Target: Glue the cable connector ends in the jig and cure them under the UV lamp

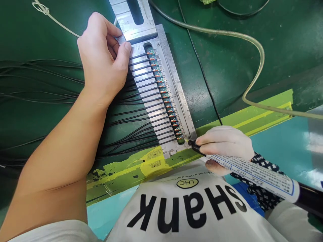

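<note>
A long metal fixture (173,90) lies slantwise over the table edge, with a row of thin black cables (151,116) laid side by side across it. Their stripped ends, with small coloured wires and connectors (166,95), sit along the slot. At its far end my left hand (103,55) pinches the fixture's edge, thumb on top and fingers curled. My right hand (224,148), in a white glove, grips a marker-style pen (252,174) with a white printed barrel. The pen's tip is at the near end of the connector row; whether it touches is unclear.
A slotted metal block (136,20) rests on the fixture's far end. The green table (227,64) carries a pale thick cord (254,43) and a thin black cord (202,70) on the right. Yellow tape (267,111) runs along the near edge. Loose black cables (37,67) trail left.
</note>
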`<state>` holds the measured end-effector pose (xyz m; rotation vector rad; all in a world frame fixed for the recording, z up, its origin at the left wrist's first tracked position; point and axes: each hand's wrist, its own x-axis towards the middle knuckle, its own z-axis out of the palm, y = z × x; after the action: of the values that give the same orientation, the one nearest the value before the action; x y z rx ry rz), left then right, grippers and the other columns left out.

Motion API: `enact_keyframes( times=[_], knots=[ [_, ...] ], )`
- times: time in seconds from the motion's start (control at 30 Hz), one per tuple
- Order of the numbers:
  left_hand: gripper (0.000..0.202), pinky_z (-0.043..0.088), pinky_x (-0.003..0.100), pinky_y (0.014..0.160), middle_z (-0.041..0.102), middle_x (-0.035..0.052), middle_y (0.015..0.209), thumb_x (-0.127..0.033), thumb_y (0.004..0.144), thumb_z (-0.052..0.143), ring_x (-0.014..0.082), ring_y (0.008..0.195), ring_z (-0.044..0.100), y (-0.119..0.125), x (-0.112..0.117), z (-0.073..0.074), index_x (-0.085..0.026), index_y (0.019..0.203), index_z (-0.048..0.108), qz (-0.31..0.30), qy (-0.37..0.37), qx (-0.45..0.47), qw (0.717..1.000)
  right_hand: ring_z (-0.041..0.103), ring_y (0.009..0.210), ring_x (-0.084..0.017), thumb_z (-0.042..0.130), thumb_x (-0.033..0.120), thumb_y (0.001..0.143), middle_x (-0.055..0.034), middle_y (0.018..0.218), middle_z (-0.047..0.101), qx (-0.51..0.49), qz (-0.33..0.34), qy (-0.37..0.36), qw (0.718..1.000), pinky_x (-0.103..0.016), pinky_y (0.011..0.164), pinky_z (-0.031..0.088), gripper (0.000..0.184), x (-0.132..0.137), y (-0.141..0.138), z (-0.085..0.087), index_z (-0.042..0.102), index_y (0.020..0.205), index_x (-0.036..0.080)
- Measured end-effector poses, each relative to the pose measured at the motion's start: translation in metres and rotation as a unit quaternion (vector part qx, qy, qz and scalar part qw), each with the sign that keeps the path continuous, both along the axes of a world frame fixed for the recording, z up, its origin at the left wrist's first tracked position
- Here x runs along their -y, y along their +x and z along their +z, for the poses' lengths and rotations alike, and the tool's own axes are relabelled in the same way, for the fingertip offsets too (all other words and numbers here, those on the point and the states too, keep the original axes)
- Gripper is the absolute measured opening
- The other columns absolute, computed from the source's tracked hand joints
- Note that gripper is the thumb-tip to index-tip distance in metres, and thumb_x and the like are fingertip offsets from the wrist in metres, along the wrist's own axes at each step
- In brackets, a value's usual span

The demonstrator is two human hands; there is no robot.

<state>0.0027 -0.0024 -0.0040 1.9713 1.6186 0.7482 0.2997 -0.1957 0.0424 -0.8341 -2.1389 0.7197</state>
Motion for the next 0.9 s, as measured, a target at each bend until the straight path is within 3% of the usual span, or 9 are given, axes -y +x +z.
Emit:
enact_keyframes(
  times=[0.13,0.37,0.53,0.73,0.83,0.9],
  knots=[
    [0.024,0.051,0.047,0.103,0.059,0.0013,0.093,-0.038,0.088,0.064,0.0255,0.102,0.056,0.003,0.006,0.007,-0.031,0.109,0.055,0.025,-0.023,0.033,0.999,0.075,0.079,-0.018,0.058,0.037,0.097,-0.0073,0.096,0.078,-0.005,-0.004,-0.005,1.000,-0.034,0.073,0.062,0.019,0.002,0.000,-0.001,0.069,0.099,0.022],
    [0.023,0.054,0.049,0.099,0.062,0.0001,0.097,-0.041,0.088,0.061,0.0255,0.091,0.055,0.000,0.004,0.004,-0.035,0.110,0.055,0.009,-0.003,0.012,1.000,0.074,0.081,-0.017,0.057,0.035,0.097,-0.0060,0.096,0.078,0.007,-0.021,-0.015,1.000,-0.033,0.076,0.062,0.017,0.004,-0.001,0.000,0.069,0.098,0.023],
    [0.031,0.045,0.049,0.109,0.058,0.0012,0.103,-0.039,0.094,0.058,0.0193,0.104,0.058,0.000,0.002,0.003,-0.019,0.117,0.053,0.007,-0.016,-0.011,1.000,0.075,0.081,-0.018,0.060,0.038,0.095,-0.0062,0.095,0.078,0.008,-0.012,-0.002,1.000,-0.032,0.075,0.063,0.018,0.002,0.000,0.000,0.069,0.098,0.022],
    [0.028,0.047,0.050,0.110,0.061,0.0004,0.099,-0.041,0.088,0.062,0.0269,0.100,0.053,0.004,0.009,0.012,-0.032,0.114,0.054,0.042,-0.045,0.020,0.998,0.075,0.080,-0.018,0.061,0.035,0.093,-0.0064,0.093,0.078,-0.003,-0.006,0.000,1.000,-0.032,0.072,0.063,0.016,0.000,0.000,0.002,0.069,0.097,0.022],
    [0.029,0.048,0.050,0.108,0.060,0.0006,0.099,-0.042,0.092,0.060,0.0247,0.098,0.051,-0.001,0.003,0.002,-0.031,0.118,0.053,0.027,-0.033,0.000,0.999,0.075,0.080,-0.018,0.064,0.032,0.090,-0.0082,0.093,0.078,-0.014,0.000,0.002,1.000,-0.031,0.072,0.063,0.015,-0.001,0.000,-0.001,0.070,0.097,0.020],
    [0.032,0.050,0.046,0.102,0.055,0.0005,0.096,-0.040,0.093,0.063,0.0190,0.090,0.052,-0.005,-0.003,-0.009,-0.022,0.118,0.052,0.001,0.013,-0.032,0.999,0.075,0.080,-0.018,0.065,0.030,0.088,-0.0089,0.094,0.078,-0.025,-0.003,0.007,1.000,-0.030,0.073,0.063,0.016,-0.001,-0.001,-0.003,0.070,0.097,0.019]
  ],
)
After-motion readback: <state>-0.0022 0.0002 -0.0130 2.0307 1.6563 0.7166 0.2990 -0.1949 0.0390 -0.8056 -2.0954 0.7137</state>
